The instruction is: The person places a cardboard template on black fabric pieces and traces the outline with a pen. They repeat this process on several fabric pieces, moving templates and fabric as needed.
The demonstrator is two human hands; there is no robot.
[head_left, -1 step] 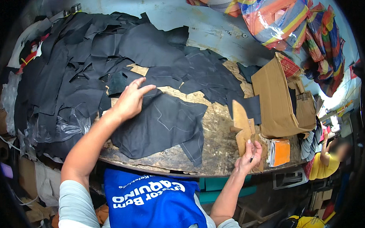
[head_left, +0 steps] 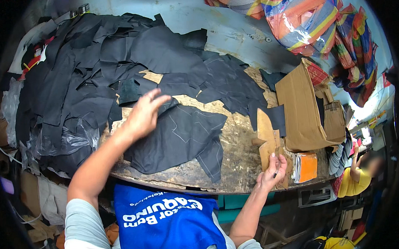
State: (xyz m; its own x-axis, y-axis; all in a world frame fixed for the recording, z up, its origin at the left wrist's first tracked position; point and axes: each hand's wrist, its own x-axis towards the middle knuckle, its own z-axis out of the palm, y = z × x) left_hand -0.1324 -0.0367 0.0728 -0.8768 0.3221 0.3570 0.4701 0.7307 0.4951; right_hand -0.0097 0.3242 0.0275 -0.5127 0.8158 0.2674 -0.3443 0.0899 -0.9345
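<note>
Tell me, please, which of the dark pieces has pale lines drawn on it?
The large dark piece lying alone on the worn table beside the left hand; the heaped pieces show none.

You face a worn wooden table [head_left: 239,145], its top scuffed and pale, filling the middle of the frame. Behind it, along the top, runs a stained pale-blue wall [head_left: 231,31]. At the upper right hangs striped plastic sacking [head_left: 310,19]. Daylight is bright at the right edge. At the lower left, cardboard scraps [head_left: 30,196] lie in shadow under the table.
</note>
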